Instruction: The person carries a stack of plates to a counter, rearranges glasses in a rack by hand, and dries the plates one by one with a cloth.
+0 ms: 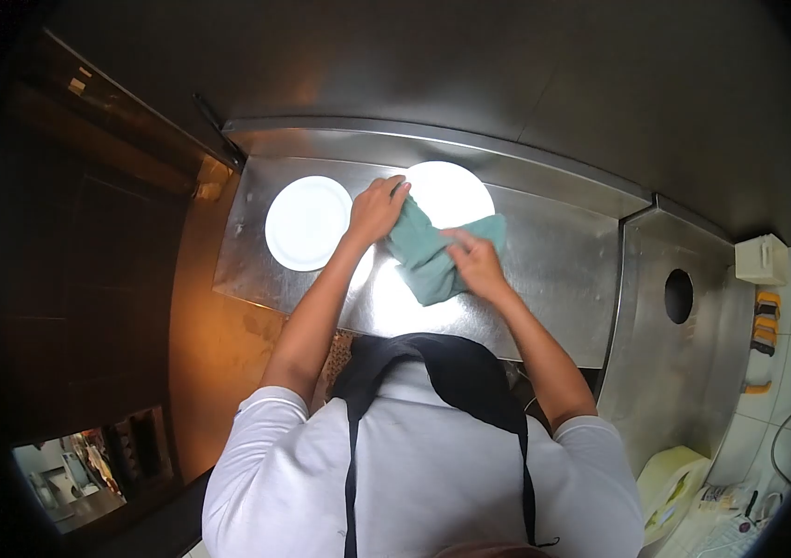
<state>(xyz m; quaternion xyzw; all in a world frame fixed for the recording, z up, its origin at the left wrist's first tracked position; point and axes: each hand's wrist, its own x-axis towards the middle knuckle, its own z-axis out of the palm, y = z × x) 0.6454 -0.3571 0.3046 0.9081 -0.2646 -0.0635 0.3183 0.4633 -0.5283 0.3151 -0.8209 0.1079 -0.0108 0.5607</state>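
A white plate (pixel 452 189) is held over the steel counter, its lower left part covered by a green cloth (pixel 426 263). My left hand (pixel 379 208) is closed at the plate's left rim, where the cloth's upper corner also lies; the fingers' undersides are hidden. Slightly blurred, my right hand (pixel 475 264) grips the cloth against the plate's lower side. To the left of my left hand, a second white plate (pixel 308 224) lies flat on the counter.
The steel counter (pixel 553 270) has a raised back edge along the wall. At right, another steel surface (pixel 656 372) has a round dark hole (pixel 679 296). Beyond it are a white box (pixel 761 259), yellow-and-black items (pixel 766 323) on the tiled wall and a pale yellow bin (pixel 670 484).
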